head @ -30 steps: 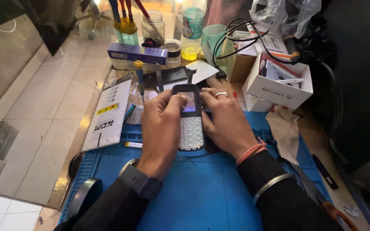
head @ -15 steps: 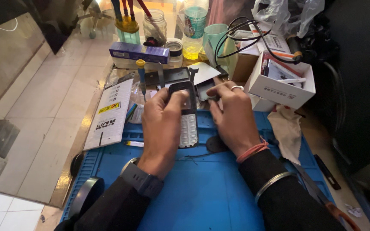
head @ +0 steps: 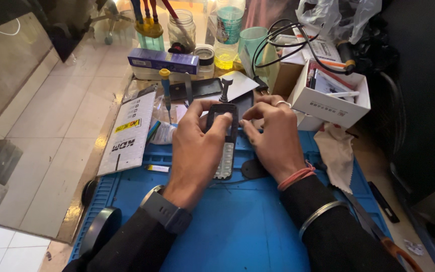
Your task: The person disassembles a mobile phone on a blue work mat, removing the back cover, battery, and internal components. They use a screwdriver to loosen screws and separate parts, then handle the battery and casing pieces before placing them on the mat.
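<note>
Keypad phone (head: 225,143) screen went dark; right hand (head: 273,138) shifted from phone's side to its top corner.

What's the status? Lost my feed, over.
Left hand and right hand both grip keypad phone over blue mat. Nothing in the way.

a bright blue mat (head: 237,231), a black phone (head: 224,136) with pale grey keys, a white box (head: 328,108), a purple carton (head: 163,60), a beige cloth (head: 339,153).
</note>
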`<state>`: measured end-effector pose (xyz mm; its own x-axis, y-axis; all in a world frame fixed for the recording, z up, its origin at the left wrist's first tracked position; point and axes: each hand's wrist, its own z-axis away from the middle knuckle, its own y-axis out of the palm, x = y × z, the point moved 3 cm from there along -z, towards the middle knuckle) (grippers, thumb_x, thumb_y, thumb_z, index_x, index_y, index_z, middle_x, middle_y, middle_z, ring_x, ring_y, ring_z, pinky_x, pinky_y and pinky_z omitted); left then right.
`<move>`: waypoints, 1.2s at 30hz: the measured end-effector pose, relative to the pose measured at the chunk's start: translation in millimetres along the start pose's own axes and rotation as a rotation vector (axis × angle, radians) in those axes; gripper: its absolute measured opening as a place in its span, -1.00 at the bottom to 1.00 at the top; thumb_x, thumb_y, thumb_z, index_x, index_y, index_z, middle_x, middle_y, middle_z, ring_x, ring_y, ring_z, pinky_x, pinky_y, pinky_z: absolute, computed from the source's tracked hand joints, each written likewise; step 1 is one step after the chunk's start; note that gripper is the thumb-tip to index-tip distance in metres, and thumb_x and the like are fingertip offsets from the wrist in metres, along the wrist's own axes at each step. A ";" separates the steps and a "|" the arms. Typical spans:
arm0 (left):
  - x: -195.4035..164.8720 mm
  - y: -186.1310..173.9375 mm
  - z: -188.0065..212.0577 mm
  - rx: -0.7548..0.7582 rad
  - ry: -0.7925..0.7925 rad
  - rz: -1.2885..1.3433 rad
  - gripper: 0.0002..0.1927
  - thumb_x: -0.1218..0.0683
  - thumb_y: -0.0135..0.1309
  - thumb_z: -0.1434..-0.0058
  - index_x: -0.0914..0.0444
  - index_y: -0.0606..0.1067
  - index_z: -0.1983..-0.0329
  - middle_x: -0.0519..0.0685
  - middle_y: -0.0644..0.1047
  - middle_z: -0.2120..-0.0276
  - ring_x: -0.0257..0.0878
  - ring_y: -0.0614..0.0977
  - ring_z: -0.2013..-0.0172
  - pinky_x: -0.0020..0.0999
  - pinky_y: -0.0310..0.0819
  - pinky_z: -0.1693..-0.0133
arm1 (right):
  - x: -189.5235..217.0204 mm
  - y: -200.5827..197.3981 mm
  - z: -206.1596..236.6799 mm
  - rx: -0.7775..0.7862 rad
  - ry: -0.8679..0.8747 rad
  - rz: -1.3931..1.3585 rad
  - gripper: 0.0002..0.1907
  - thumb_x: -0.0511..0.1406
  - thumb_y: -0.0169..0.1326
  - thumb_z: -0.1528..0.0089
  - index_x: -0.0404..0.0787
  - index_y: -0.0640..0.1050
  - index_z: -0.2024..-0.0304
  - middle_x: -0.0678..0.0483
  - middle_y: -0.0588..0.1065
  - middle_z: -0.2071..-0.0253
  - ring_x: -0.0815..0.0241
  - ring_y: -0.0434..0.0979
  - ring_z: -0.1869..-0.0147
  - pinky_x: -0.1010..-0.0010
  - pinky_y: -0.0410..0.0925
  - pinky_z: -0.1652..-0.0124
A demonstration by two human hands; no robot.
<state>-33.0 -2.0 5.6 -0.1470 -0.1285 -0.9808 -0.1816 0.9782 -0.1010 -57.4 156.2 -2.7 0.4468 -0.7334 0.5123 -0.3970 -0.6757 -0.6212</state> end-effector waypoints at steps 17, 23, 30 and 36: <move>5.6 -1.9 -3.7 -0.034 0.016 0.045 -0.72 0.07 -0.06 -0.31 0.30 0.58 0.10 -0.06 0.62 0.50 -0.38 0.58 0.49 -0.40 0.45 0.44 | -10.1 -0.8 0.7 -0.094 0.103 0.044 -0.73 -0.46 0.15 -0.14 -0.41 0.54 0.09 -0.11 0.61 0.39 0.04 0.68 0.33 0.27 0.49 0.25; 6.6 -1.4 -4.1 -0.031 -0.033 0.047 -0.71 0.07 -0.03 -0.28 0.28 0.52 0.00 -0.07 0.64 0.49 -0.37 0.59 0.50 -0.41 0.46 0.44 | -7.8 -3.6 1.3 -0.136 0.059 0.119 -0.72 -0.47 0.11 -0.15 -0.43 0.53 0.07 -0.15 0.58 0.40 -0.06 0.64 0.30 0.15 0.44 0.17; 4.0 -2.3 -4.0 -0.057 -0.023 0.008 -0.64 0.08 0.04 -0.21 0.28 0.43 -0.06 -0.04 0.66 0.48 -0.33 0.67 0.47 -0.40 0.53 0.40 | -2.5 -6.1 2.2 -0.148 0.015 0.161 -0.72 -0.47 0.12 -0.14 -0.43 0.54 0.08 -0.23 0.57 0.34 -0.18 0.61 0.21 0.06 0.40 0.13; 2.0 -3.5 -3.3 -0.078 0.002 -0.041 -0.65 0.08 0.07 -0.20 0.27 0.46 -0.05 -0.04 0.66 0.42 -0.32 0.67 0.45 -0.38 0.53 0.39 | -1.2 -4.8 2.3 -0.104 -0.004 0.155 -0.86 -0.48 0.11 -0.16 -0.42 0.57 0.22 -0.25 0.58 0.25 -0.20 0.62 0.17 0.09 0.43 0.11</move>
<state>-35.9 -6.3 4.5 -0.1394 -0.1688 -0.9757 -0.2624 0.9564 -0.1280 -54.2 160.5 -1.7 0.3770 -0.8293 0.4125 -0.5419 -0.5587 -0.6279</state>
